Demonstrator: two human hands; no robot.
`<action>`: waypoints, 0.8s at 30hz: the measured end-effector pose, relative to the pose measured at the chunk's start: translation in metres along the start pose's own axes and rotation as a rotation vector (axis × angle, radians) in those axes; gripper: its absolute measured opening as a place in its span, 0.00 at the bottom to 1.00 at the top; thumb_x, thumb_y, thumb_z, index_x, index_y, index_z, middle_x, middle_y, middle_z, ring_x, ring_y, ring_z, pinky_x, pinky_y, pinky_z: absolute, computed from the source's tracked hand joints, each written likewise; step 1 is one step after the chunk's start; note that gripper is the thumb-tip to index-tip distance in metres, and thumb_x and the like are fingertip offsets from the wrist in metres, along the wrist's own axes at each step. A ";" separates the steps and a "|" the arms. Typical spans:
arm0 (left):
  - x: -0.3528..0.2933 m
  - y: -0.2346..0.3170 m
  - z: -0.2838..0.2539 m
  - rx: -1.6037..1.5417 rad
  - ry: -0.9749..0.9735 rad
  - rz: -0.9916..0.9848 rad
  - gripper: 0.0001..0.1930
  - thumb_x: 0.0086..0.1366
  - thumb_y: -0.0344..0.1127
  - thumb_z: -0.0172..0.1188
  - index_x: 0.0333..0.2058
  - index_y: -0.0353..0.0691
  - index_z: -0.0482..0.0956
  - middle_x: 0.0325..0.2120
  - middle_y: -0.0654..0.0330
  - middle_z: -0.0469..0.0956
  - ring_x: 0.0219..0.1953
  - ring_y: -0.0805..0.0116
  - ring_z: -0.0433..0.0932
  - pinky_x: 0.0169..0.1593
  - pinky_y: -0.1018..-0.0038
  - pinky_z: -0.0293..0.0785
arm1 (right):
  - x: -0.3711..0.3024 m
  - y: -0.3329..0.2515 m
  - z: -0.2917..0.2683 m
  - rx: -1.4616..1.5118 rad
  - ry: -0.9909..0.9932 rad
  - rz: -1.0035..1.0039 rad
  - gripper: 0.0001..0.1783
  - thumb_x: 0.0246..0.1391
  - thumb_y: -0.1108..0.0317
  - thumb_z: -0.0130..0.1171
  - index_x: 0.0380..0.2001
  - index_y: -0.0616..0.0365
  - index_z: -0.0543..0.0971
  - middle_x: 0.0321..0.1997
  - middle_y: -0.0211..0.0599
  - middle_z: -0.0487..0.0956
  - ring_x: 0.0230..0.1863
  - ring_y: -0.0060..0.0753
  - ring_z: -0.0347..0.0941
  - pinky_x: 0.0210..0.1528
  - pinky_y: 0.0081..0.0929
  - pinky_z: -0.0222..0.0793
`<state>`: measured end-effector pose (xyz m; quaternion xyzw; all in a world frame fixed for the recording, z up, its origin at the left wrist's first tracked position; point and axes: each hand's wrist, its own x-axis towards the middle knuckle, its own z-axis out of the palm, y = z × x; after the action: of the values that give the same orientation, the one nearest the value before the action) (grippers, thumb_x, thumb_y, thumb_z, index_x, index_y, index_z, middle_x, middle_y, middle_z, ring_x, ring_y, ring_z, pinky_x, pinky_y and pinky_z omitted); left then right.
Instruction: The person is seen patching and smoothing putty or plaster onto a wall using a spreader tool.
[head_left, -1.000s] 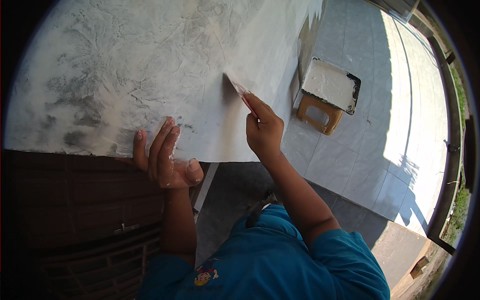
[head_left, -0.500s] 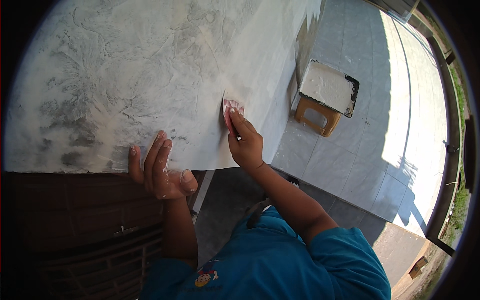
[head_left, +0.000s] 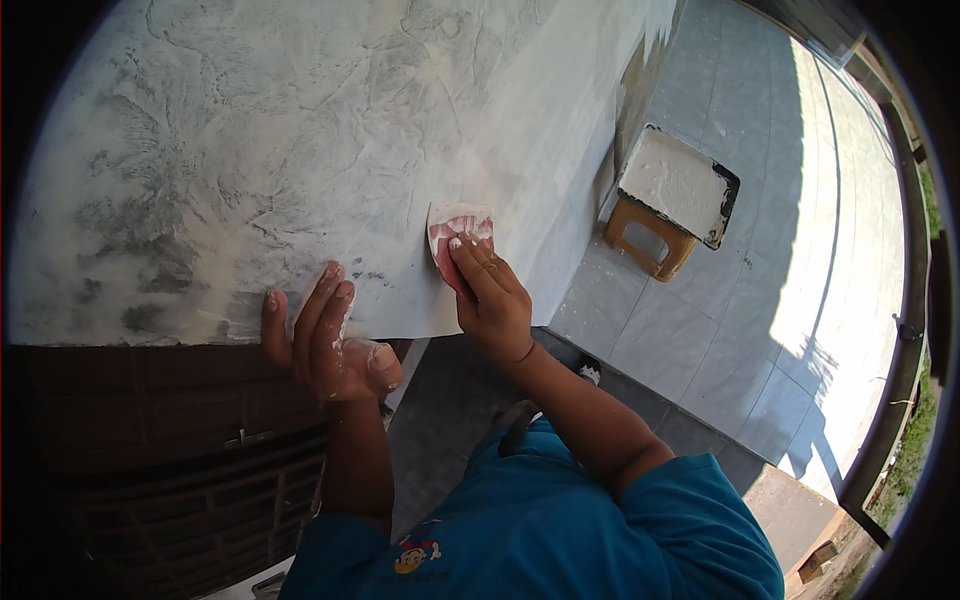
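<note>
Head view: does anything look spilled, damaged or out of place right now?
No big spill stands out. Uneven, though: dark patches show through the white coating at left, and white smears dot the left hand, which holds no tool.

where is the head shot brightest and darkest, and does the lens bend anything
Head view: sunlit tiles at right look washed out; head view: the brown panelled surface at lower left sits in deep shade; head view: the dark edging at far right bows along the rim; head view: the right hand and scraper look fairly sharp.
</note>
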<state>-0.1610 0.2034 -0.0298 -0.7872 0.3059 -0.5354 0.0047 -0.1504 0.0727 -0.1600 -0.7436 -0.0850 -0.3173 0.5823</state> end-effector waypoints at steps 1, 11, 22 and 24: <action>-0.002 0.001 0.004 0.005 -0.001 0.001 0.28 0.69 0.48 0.37 0.36 0.27 0.78 0.33 0.46 0.83 0.50 0.54 0.75 0.67 0.56 0.54 | -0.024 0.001 -0.003 0.030 -0.067 0.007 0.29 0.40 0.84 0.60 0.50 0.56 0.79 0.53 0.45 0.79 0.53 0.48 0.77 0.57 0.36 0.72; -0.004 0.001 0.000 0.036 -0.017 -0.033 0.28 0.69 0.49 0.37 0.36 0.26 0.78 0.34 0.45 0.83 0.45 0.55 0.78 0.66 0.56 0.54 | 0.043 0.002 -0.036 0.015 -0.006 -0.044 0.27 0.43 0.84 0.57 0.51 0.57 0.78 0.51 0.48 0.79 0.52 0.46 0.77 0.55 0.35 0.73; -0.012 -0.007 0.000 0.043 0.039 -0.016 0.31 0.68 0.49 0.32 0.37 0.25 0.78 0.33 0.43 0.83 0.49 0.52 0.76 0.66 0.56 0.55 | -0.001 0.002 -0.055 0.007 -0.159 -0.165 0.25 0.42 0.79 0.59 0.49 0.61 0.78 0.50 0.45 0.80 0.53 0.46 0.77 0.58 0.37 0.72; -0.013 -0.007 0.002 0.032 0.041 -0.022 0.33 0.69 0.50 0.29 0.38 0.25 0.77 0.34 0.41 0.82 0.52 0.50 0.74 0.66 0.56 0.55 | 0.022 -0.004 -0.044 -0.015 -0.055 -0.159 0.25 0.43 0.79 0.58 0.50 0.60 0.78 0.51 0.45 0.79 0.53 0.46 0.76 0.59 0.37 0.71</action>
<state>-0.1592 0.2150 -0.0392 -0.7792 0.2887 -0.5563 0.0049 -0.1515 0.0283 -0.1385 -0.7472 -0.1572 -0.3426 0.5474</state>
